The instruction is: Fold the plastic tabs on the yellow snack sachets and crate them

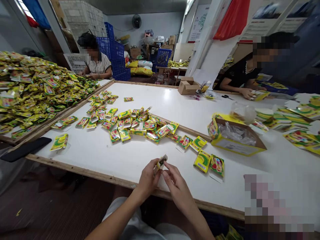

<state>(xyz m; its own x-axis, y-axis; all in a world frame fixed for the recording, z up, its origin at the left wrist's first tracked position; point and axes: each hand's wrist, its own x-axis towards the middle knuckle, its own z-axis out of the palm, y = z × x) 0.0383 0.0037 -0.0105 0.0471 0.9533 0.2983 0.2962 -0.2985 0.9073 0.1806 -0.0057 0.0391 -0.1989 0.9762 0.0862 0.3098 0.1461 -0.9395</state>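
Over the front edge of the white table, my left hand grips a small yellow cardboard box between thumb and fingers. The box is tilted, and its end facing up looks dark and open. My right hand closes in from the other side, its index fingertip at that end and its thumb by the lower part. What is inside the box is too small to make out. Just to the right lie a yellow-green box and a darker green box with a white flap out.
Many similar boxes are strewn along a wooden divider. A larger carton holds clear plastic packets. A huge heap rises at left, near a black phone-like slab. Two people work across the tables.
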